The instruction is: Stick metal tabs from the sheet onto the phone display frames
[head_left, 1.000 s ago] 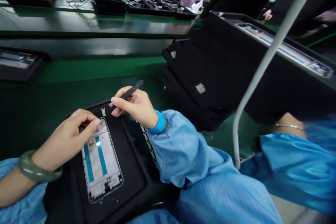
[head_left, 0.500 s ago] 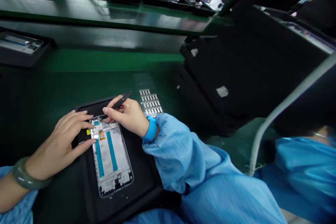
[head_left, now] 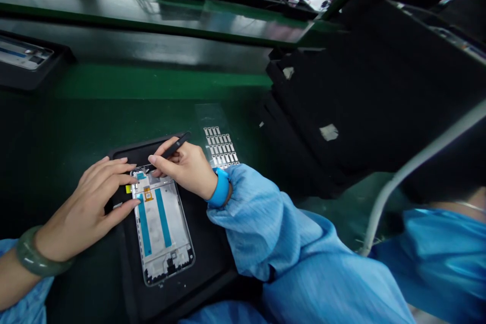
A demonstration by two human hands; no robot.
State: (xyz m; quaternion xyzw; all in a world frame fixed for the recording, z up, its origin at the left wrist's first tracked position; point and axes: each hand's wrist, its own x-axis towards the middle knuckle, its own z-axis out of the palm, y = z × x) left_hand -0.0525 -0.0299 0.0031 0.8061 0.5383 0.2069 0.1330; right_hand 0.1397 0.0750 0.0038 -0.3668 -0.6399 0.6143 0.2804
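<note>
A phone frame (head_left: 167, 228) with two teal strips and a small orange flex piece lies on a black foam tray (head_left: 212, 263). At its upper left edge rests my left hand (head_left: 91, 197), fingers stretched and apart, fingertips touching the rim. My right hand (head_left: 188, 167) grips black tweezers (head_left: 177, 145) like a pen over the frame's top end. The tweezers' tips are partly hidden by the fingers, and I cannot make out what they touch. A yellow tab (head_left: 128, 189) sticks out from the left edge.
A clear sheet with rows of small metal parts (head_left: 222, 148) lies beyond my right wrist. Stacked black trays (head_left: 322, 86) stand at right, near a grey tube (head_left: 402, 177). Another tray with a phone frame (head_left: 26, 53) sits far left. A co-worker's blue sleeve (head_left: 448, 258) is at right.
The view has shifted slightly, so the background sits a little differently. Both hands keep nearly the same place on the phone frame, and the tweezers stay in my right hand.
</note>
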